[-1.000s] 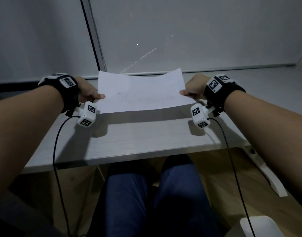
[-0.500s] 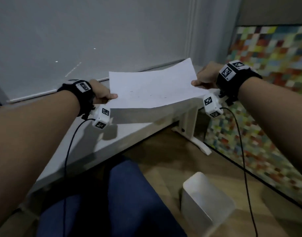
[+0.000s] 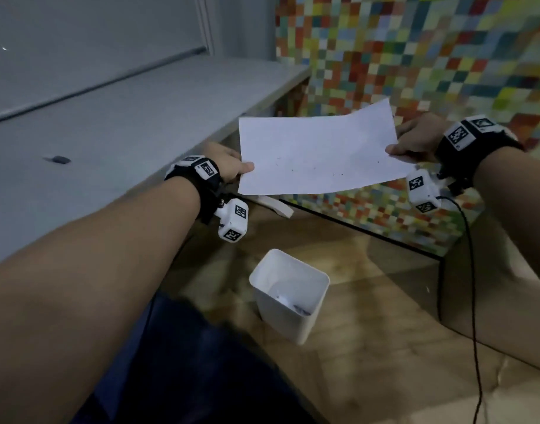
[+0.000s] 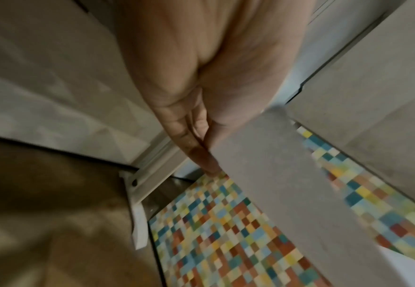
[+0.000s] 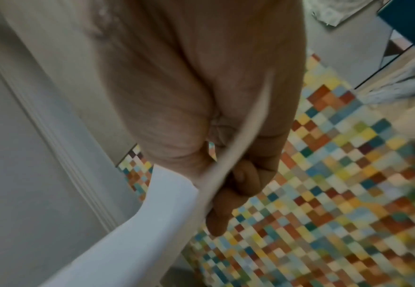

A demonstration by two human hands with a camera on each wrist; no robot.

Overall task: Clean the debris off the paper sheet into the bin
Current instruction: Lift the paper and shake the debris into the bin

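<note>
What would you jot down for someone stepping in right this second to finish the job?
Left hand: pinches the left edge of the paper sheet.
Right hand: pinches its right edge.
The sheet is held roughly level in the air, beyond the desk edge, with small dark debris specks on it.
The white bin stands on the floor, below and nearer the person than the sheet; something already lies inside.
Done: sheet lifted clear of the desk.
Left: bring it over the bin and tilt so the specks slide in.
</note>
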